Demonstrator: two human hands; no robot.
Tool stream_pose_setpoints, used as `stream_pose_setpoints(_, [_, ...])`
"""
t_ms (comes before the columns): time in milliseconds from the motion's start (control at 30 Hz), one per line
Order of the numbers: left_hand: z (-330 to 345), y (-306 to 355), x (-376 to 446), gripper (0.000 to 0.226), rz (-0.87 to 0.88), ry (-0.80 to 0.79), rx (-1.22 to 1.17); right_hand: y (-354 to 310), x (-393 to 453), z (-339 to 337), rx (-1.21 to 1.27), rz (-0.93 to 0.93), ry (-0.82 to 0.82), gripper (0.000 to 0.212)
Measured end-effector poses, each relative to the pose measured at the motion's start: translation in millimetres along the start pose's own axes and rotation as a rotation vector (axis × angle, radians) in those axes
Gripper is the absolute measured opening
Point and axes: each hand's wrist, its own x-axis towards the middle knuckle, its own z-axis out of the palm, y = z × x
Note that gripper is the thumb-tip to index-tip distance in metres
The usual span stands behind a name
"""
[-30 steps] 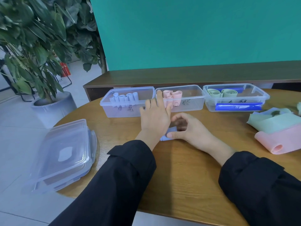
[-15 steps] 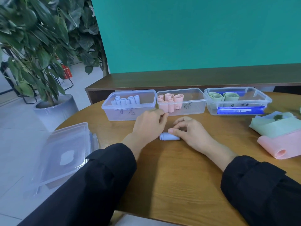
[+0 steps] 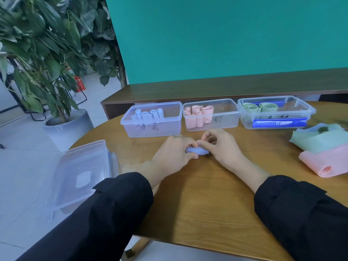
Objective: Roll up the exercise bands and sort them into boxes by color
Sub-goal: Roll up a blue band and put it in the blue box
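A small pale blue rolled band [image 3: 200,151] lies on the wooden table [image 3: 207,200] between my hands. My left hand [image 3: 174,154] grips its left end with curled fingers. My right hand [image 3: 221,147] pinches its right end, thumb on top. Behind them stand three clear boxes: the left box [image 3: 150,129] holds pale blue rolls, the middle box [image 3: 224,119] holds pink rolls, the right box [image 3: 301,113] holds green rolls and a blue strip. Unrolled green [image 3: 320,141] and pink bands [image 3: 323,162] lie at the right.
Stacked clear lids [image 3: 81,176] overhang the table's left edge. A dark wooden ledge [image 3: 226,87] and a teal wall run behind the boxes. A potted plant [image 3: 47,72] stands on the floor to the left.
My left hand has drawn back from lying flat on the band and now grips the finished roll's left end. The band is fully rolled, and both hands hold it.
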Motion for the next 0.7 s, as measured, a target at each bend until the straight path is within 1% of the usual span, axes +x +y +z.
stream_pose_setpoints(67, [2.0,-3.6,0.5,0.018,0.017,-0.037,0.037,-0.7,0.4,-1.1,0.043,-0.007,-0.049,0.008])
stream_pose_setpoints(133, [6.0,-8.2,2.0,0.012,0.02,-0.072,0.057,0.1,-0.6,-7.8,0.086,0.028,-0.142,0.009])
stream_pose_setpoints(200, [10.4,-10.9,5.2,0.011,0.01,-0.09,0.063,3.2,-0.8,-13.7,0.062,0.064,-0.24,0.021])
stream_pose_setpoints(233, [12.3,-11.0,7.0,0.012,0.0,-0.101,0.071,5.0,-0.7,-14.5,0.019,0.062,-0.263,0.026])
stream_pose_setpoints(333, [13.0,-11.8,11.5,0.015,-0.054,-0.134,0.035,5.4,0.0,-11.7,-0.094,0.004,-0.212,0.026])
stream_pose_setpoints(433, [8.6,-10.4,10.9,0.01,-0.078,-0.166,-0.062,2.4,-1.6,-11.4,-0.143,-0.041,-0.191,0.024])
stream_pose_setpoints(567, [3.1,-0.7,-0.1,0.012,-0.152,-0.068,-0.164,-0.9,-6.5,-13.8,-0.088,-0.036,-0.214,0.02])
stream_pose_setpoints(633, [-1.7,4.6,-9.4,0.015,-0.158,-0.032,-0.151,-6.1,-10.8,-16.8,0.01,-0.021,-0.259,0.018])
stream_pose_setpoints(700, [-11.2,10.9,-20.6,0.017,-0.159,0.004,-0.154,-16.5,-17.1,-19.9,0.164,-0.01,-0.294,0.017])
